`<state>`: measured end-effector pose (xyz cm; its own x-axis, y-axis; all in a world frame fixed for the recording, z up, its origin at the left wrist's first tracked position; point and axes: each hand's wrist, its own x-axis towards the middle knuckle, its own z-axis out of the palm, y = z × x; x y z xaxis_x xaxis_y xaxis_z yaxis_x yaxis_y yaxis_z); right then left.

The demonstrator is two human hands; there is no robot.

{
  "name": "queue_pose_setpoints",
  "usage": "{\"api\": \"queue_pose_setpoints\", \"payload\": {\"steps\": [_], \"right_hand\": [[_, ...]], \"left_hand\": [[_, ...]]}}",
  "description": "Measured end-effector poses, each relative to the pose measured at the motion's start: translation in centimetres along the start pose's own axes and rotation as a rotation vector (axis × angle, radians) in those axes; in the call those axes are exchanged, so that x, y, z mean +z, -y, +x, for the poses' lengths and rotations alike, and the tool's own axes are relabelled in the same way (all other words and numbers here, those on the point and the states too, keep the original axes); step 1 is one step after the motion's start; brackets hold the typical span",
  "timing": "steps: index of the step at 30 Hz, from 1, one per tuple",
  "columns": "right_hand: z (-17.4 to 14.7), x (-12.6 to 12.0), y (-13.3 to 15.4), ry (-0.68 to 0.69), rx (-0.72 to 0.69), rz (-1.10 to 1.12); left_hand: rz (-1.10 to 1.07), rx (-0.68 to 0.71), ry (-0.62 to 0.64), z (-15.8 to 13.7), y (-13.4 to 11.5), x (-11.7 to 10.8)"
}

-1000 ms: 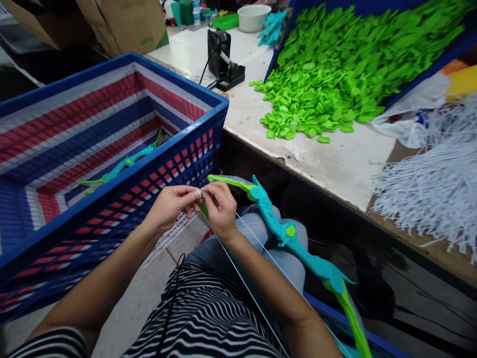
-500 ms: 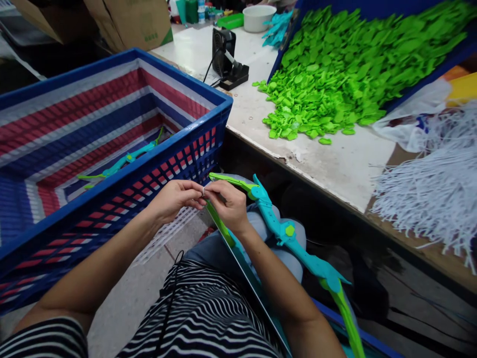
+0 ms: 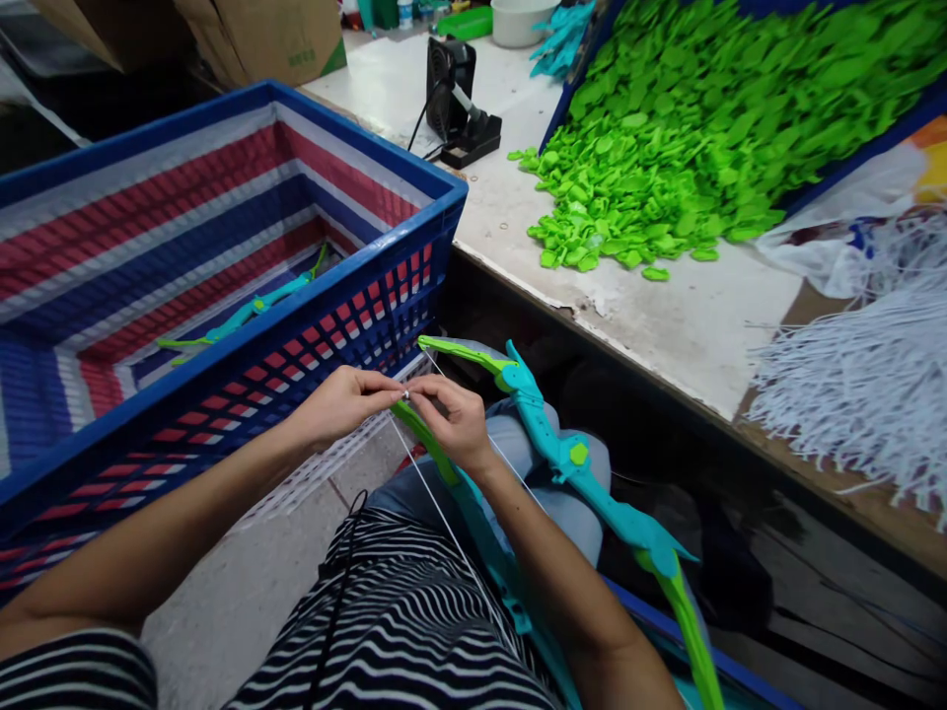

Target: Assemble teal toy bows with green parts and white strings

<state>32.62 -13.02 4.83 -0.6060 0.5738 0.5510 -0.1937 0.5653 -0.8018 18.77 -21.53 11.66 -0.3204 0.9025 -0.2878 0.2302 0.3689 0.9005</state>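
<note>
My left hand [image 3: 347, 404] and my right hand [image 3: 453, 419] meet fingertip to fingertip, both pinching a thin white string [image 3: 436, 483] at a small knot or loop. Beneath them is the green tip of a toy bow [image 3: 484, 532], whose teal body runs down past my right forearm. The string trails from the pinch down across my striped shirt. Over my knees lies another toy bow [image 3: 544, 429], teal with green ends and a green centre piece. A white string also leads from its far tip behind my right hand.
On my left stands a blue crate [image 3: 347, 281] with a striped lining and a toy bow [image 3: 258, 306] inside. The table [image 3: 666, 345] holds a heap of green plastic pieces [image 3: 651, 187], a small black fan [image 3: 449, 89] and a bundle of white strings [image 3: 850, 385].
The string now shows as slanting lines from the hands and the far bow tip. The nearer bow has tilted, showing more teal. Both hands keep pinching in nearly the same place.
</note>
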Motion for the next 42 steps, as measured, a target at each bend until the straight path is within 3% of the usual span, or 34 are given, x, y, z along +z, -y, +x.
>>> {"api": "queue_pose_setpoints", "payload": {"steps": [4, 13, 16, 19, 21, 23, 26, 30, 33, 35, 37, 40, 42], "right_hand": [[-0.7, 0.6, -0.4, 0.023, -0.134, -0.194], [-1.3, 0.5, -0.8, 0.003, -0.230, -0.461], [-0.9, 0.7, -1.0, -0.001, -0.173, -0.512], [-0.7, 0.5, -0.9, -0.055, -0.059, -0.484], [-1.2, -0.9, -0.9, -0.073, -0.020, -0.428], [-2.8, -3.5, -1.2, -0.116, 0.011, -0.460], [-7.3, -8.7, -2.6, -0.197, 0.134, -0.764], [-14.0, -13.4, -4.5, -0.018, 0.436, -1.111], [-16.2, -14.7, -5.0, 0.083, 0.566, -1.084], [-16.0, -15.6, -5.0, 0.094, 0.646, -0.966], [-15.0, -17.0, -4.7, 0.142, 0.735, -0.783], [-13.1, -19.0, -4.3, 0.357, 0.831, -0.399], [-12.0, -19.7, -4.3, 0.521, 0.892, -0.122]], "left_hand": [[0.099, 0.026, -0.037, -0.2, 1.1, 0.2], [0.440, 0.217, -0.089, -0.6, 2.0, 1.2], [0.522, 0.235, -0.097, -0.4, 1.5, 1.3], [0.398, 0.278, -0.123, -0.1, 1.4, 1.6], [0.211, 0.298, -0.161, -0.4, 1.9, 1.9], [0.014, 0.274, -0.289, -1.2, 3.2, 2.6], [-0.153, 0.219, -0.555, -3.4, 6.2, 4.3], [-0.235, 0.262, -0.623, -6.3, 9.5, 6.3], [-0.152, 0.346, -0.670, -7.3, 10.3, 6.4], [0.104, 0.480, -0.610, -7.3, 10.3, 6.4], [0.400, 0.677, -0.367, -6.9, 10.2, 7.1], [0.695, 0.945, 0.062, -5.0, 10.0, 10.0], [0.811, 1.046, 0.192, -3.3, 9.8, 12.7]]}}
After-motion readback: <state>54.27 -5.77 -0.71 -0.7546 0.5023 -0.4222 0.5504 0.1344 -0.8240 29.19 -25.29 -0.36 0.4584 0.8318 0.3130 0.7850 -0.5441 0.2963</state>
